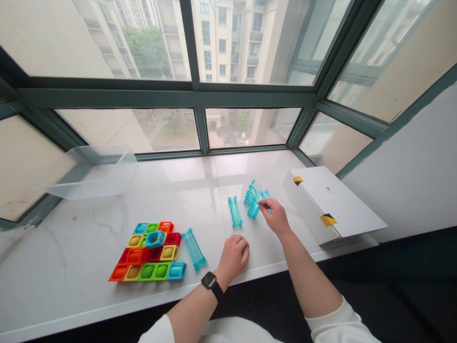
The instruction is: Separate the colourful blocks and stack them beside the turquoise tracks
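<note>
The right hand (274, 218) is at a bunch of clear blue pieces (252, 194) on the tabletop (89, 224). Its thumb and fingertips are close together at the edge of the bunch. They look like they touch it, but I cannot tell if they are clamped on a piece. The left hand (233, 252) rests on the tabletop near the front edge. Its fingers curl under, so I cannot tell if anything is inside. A dark watch (209, 280) is on that wrist.

Two more clear blue parts lie by themselves. The small blue part (235, 212) lies just left of the bunch. The big blue part (193, 249) lies just beside the bright blocks (148, 271).

The blocks sit close in rows, red, orange, yellow, green and blue. One blue block (155, 239) seems to sit on top of the others. That side looks mostly done. The clear blue side looks only part done: two parts lie apart, and the rest are still in a bunch. A clear tub (93, 188) is at the back left, and a white box (332, 195) is on the right.
</note>
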A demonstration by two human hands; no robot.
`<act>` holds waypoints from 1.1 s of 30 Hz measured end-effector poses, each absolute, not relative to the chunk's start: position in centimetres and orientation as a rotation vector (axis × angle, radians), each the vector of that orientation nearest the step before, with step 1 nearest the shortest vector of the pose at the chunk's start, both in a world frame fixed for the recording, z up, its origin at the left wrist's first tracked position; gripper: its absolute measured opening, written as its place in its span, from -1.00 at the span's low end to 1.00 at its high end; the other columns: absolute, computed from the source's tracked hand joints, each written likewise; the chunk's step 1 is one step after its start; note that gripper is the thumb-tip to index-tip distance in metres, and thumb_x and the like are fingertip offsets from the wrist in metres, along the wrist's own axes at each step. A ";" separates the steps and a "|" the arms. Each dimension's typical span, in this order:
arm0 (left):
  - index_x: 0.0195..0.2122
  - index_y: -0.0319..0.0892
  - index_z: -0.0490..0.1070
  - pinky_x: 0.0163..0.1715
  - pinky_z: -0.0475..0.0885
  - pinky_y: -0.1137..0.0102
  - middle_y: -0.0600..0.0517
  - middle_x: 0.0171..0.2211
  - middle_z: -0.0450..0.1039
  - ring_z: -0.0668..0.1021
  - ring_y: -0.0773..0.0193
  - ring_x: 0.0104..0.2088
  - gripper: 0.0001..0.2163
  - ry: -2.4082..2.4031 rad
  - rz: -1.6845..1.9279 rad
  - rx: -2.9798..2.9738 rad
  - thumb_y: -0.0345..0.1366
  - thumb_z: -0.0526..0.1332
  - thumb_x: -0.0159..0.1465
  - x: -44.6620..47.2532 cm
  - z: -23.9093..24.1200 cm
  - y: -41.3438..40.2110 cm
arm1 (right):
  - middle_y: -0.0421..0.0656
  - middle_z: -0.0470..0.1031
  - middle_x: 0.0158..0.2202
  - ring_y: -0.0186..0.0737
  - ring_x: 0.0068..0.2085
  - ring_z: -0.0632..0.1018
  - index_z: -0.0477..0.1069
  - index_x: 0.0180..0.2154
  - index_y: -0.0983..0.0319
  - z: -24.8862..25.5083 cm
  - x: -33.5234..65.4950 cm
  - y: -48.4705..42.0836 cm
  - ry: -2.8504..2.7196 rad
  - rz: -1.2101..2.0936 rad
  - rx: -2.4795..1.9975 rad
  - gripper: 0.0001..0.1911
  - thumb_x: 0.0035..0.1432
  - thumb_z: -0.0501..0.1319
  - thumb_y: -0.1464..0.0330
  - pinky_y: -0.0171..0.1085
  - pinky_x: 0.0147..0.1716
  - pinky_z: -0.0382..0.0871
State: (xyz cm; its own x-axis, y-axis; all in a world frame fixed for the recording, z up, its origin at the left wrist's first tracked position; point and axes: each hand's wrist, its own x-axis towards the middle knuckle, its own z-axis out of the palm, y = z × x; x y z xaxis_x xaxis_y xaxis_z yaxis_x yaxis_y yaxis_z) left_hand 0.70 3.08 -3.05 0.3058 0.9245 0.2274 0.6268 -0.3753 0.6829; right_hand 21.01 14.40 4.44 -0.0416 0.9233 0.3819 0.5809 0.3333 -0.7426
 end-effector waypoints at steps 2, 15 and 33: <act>-0.25 -0.10 0.48 -0.02 0.39 0.18 -0.05 -0.19 0.52 0.50 0.10 -0.09 -0.87 1.378 0.838 2.106 -0.44 0.17 0.33 0.7 -3.0 3.1 | -0.11 0.57 -0.22 -0.12 -0.24 0.57 0.58 -0.22 0.15 4.3 21.0 14.5 -1.744 0.494 -1.358 -0.83 0.30 0.23 0.25 -0.08 -0.12 0.53; -0.26 -0.10 0.49 -0.03 0.39 0.16 -0.06 -0.19 0.51 0.50 0.07 -0.08 -0.86 1.377 0.830 2.093 -0.44 0.16 0.32 0.7 -2.7 3.1 | -0.10 0.56 -0.21 -0.13 -0.26 0.57 0.58 -0.23 0.16 4.4 20.6 14.4 -1.751 0.538 -1.376 -0.84 0.26 0.22 0.29 -0.08 -0.13 0.54; -0.27 -0.09 0.48 -0.04 0.38 0.20 -0.03 -0.19 0.51 0.49 0.11 -0.09 -0.88 1.377 0.836 2.113 -0.44 0.19 0.33 0.7 -3.0 3.1 | -0.12 0.54 -0.21 -0.13 -0.27 0.58 0.58 -0.22 0.15 3.7 20.7 14.6 -1.743 0.547 -1.373 -0.86 0.24 0.24 0.31 -0.08 -0.13 0.55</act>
State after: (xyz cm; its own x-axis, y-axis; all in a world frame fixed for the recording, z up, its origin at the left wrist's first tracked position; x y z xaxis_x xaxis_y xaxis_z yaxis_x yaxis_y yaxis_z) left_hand 0.72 3.10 -2.95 0.3072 0.9235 0.2300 0.6302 -0.3785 0.6779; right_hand 20.74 14.60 3.66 -0.0580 0.9394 0.3378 0.5780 0.3075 -0.7559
